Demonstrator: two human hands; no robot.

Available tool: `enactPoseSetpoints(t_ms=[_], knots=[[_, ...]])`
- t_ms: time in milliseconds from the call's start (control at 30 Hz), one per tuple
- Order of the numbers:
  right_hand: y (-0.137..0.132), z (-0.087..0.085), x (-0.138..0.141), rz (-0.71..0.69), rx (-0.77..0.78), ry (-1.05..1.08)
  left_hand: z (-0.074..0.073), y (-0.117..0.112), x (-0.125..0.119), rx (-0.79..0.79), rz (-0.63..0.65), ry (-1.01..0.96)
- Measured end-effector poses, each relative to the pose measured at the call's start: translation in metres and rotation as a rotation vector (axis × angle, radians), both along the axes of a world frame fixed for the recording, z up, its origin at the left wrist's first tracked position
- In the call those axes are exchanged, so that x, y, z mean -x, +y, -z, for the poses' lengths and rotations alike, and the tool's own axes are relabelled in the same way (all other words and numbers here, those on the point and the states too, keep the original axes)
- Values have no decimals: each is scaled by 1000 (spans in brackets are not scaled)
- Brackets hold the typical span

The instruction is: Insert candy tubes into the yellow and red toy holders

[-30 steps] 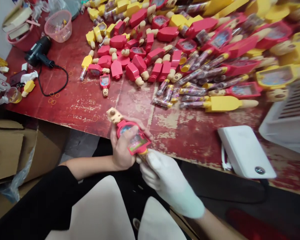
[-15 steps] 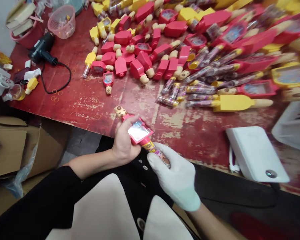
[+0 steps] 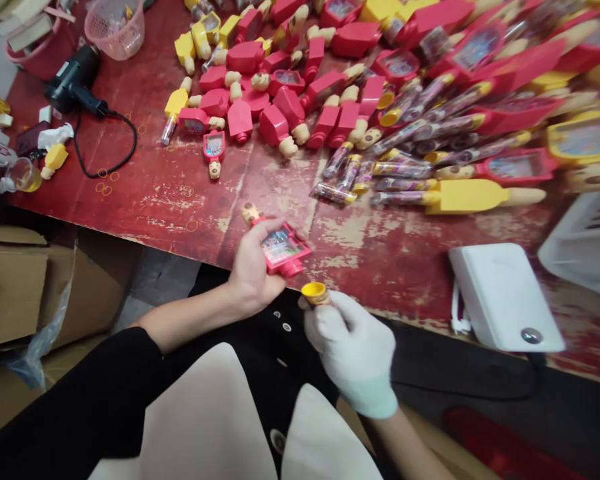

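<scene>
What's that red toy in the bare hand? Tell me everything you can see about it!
The red toy looks like a shiny plastic case with a clear window over a colourful picture. A short red stub sticks out at one end, and a tan, biscuit-like piece at the other. It sits tilted, gripped in the person's bare left hand, near the table's edge.
</scene>
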State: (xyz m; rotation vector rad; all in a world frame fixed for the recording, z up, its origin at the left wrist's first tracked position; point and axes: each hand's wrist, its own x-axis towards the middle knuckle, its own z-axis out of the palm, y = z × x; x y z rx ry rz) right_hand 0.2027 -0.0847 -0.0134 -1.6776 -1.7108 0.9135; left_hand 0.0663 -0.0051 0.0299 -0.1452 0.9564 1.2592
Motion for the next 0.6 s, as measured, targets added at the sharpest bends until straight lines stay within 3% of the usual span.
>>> enactPoseSetpoints(t_ms=[100, 300, 433, 600], knots=[[5, -1, -5, 10, -163, -158, 6, 2, -3, -22, -64, 57], [18, -12, -3, -190, -473, -434, 7, -7, -12, -56, -96, 109], [18, -19, -7, -256, -551, -582, 0, -15, -13, -144, -93, 128], [15, -25, -9, -297, -623, -553, -7, -23, -17, -232, -110, 181]])
